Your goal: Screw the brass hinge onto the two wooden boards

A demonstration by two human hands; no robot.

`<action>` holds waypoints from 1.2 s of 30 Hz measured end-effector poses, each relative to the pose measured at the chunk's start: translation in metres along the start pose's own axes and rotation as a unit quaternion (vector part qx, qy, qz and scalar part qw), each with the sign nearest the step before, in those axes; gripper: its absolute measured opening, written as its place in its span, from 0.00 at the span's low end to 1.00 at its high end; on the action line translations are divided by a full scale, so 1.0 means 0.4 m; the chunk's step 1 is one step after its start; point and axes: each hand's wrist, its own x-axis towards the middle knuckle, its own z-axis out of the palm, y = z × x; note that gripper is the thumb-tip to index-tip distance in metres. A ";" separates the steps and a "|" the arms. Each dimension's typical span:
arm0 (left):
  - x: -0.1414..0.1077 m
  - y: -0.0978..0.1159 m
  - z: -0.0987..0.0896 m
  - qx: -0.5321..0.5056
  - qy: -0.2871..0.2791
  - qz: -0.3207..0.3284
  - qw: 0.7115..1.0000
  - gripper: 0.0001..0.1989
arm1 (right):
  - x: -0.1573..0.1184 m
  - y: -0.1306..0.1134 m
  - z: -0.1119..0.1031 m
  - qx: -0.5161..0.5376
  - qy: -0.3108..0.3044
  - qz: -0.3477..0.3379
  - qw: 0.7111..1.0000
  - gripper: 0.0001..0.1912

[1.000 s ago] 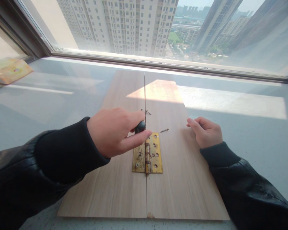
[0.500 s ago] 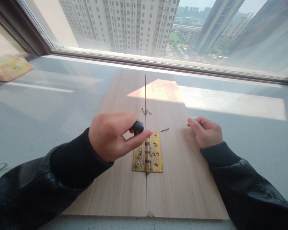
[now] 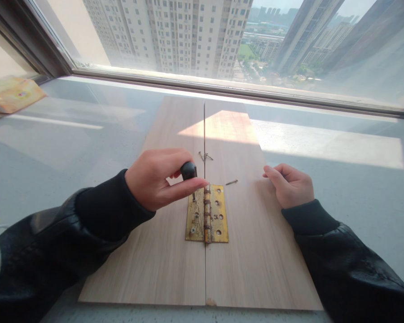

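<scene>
My left hand [image 3: 163, 179] is closed around the black handle of a screwdriver [image 3: 189, 171], whose tip points down at the left leaf of a brass hinge [image 3: 207, 215]. The worn hinge lies across the seam between two pale wooden boards [image 3: 148, 264]. Screw heads show in its left leaf; the right leaf has open holes. Past the hinge, a few loose screws [image 3: 205, 156] lie by the seam, and one screw [image 3: 232, 182] is on the right board. My right hand [image 3: 289, 185] is curled at the right board's edge; whatever its fingers hold, if anything, is hidden.
The boards rest on a pale speckled sill [image 3: 350, 188] below a large window with a dark frame [image 3: 222, 91]. An orange-yellow packet [image 3: 15, 95] lies at the far left. A white object with a yellow tag is partly visible at the left edge.
My left hand has shifted slightly up and away, and the screwdriver's handle leans differently, with its shaft now showing below the hand. My right hand has barely moved.
</scene>
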 end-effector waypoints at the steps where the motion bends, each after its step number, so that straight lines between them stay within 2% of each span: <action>1: -0.007 0.006 0.007 -0.003 0.029 -0.017 0.999 0.14 | 0.000 0.001 0.000 0.000 -0.001 -0.001 1.000 0.17; 5: -0.031 0.035 0.030 -0.089 0.093 -0.077 0.989 0.14 | 0.001 0.002 0.001 -0.001 0.000 -0.005 1.000 0.17; 10: -0.039 0.047 0.032 -0.110 0.112 -0.090 0.984 0.12 | 0.001 0.001 0.000 -0.001 0.002 -0.004 1.000 0.17; 18: -0.037 0.009 0.023 -0.140 0.089 -0.055 0.985 0.11 | 0.000 0.000 0.000 -0.003 0.002 0.003 1.000 0.16; 22: -0.027 0.002 0.013 -0.129 0.040 -0.028 0.990 0.10 | 0.001 0.000 0.001 -0.004 0.002 0.004 1.000 0.16; 30: -0.004 -0.022 0.012 -0.206 -0.015 0.079 0.975 0.06 | 0.000 -0.004 0.001 -0.005 0.000 0.004 1.000 0.17; 32: -0.006 -0.022 0.023 -0.232 0.006 0.077 0.970 0.06 | -0.001 -0.004 0.000 -0.003 0.000 0.005 1.000 0.17; 36: -0.023 -0.008 0.057 -0.277 0.121 -0.011 0.953 0.08 | -0.003 -0.006 0.000 -0.001 0.000 0.008 1.000 0.16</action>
